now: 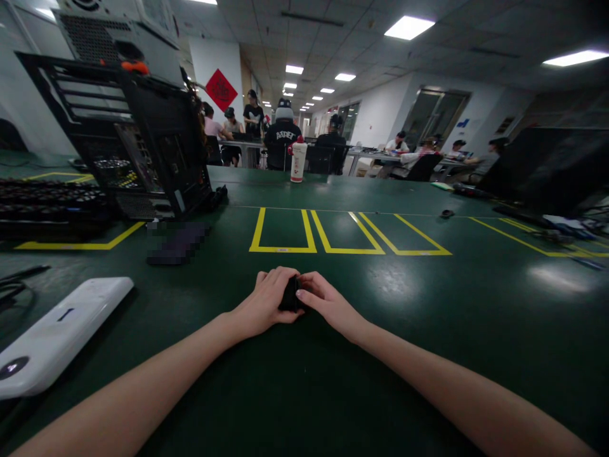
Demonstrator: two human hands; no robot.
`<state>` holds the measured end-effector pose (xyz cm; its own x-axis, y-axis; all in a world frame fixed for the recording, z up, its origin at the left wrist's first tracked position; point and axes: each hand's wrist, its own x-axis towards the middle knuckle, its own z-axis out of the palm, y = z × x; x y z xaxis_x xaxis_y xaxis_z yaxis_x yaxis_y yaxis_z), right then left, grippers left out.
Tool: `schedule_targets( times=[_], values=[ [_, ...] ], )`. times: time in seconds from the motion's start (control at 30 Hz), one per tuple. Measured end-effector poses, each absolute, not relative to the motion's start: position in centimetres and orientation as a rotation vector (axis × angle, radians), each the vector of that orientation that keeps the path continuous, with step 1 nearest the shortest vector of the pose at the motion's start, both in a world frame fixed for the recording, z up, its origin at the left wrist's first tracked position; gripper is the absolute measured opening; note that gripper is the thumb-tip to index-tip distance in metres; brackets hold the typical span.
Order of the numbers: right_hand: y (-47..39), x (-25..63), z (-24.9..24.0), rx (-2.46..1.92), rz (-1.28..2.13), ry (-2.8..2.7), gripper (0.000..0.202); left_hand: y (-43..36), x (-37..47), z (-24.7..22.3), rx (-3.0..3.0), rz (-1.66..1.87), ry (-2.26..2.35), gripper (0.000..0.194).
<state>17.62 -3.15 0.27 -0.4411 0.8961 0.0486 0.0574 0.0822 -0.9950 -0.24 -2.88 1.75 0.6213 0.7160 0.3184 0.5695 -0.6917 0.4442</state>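
Note:
A small black object is between my two hands, just above or on the green table. The fingers of my left hand wrap round it from the left, with the thumb below. From the right, my right hand pinches its edge between thumb and fingers. Much of the object is hidden by my fingers, so its exact shape cannot be made out. Yellow tape outlines lie on the table just beyond my hands.
An open black computer case stands at the left. Nearer are a blurred dark object and a white device. A white cup stands at the back, a dark ring to the right. People sit beyond the table.

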Motion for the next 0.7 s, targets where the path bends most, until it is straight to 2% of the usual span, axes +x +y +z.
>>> schedule_targets(
  times=[0.17,0.3,0.5,0.7],
  values=[
    [-3.43,17.72,0.58,-0.872,1.557,-1.558,0.031,-2.89,-0.29,1.80,2.535,0.678,1.043,0.049],
    [-3.59,17.46,0.85,-0.947,1.475,-1.542,0.019,-2.93,-0.29,1.93,2.536,0.688,1.034,0.049],
    [-3.49,17.42,0.66,-1.023,1.443,-1.588,0.026,-3.05,-0.42,2.04,2.524,0.687,1.022,0.049],
    [-3.62,17.64,0.58,-0.934,1.487,-1.626,0.024,-2.99,-0.38,2.04,2.520,0.682,1.025,0.047]
  ],
)
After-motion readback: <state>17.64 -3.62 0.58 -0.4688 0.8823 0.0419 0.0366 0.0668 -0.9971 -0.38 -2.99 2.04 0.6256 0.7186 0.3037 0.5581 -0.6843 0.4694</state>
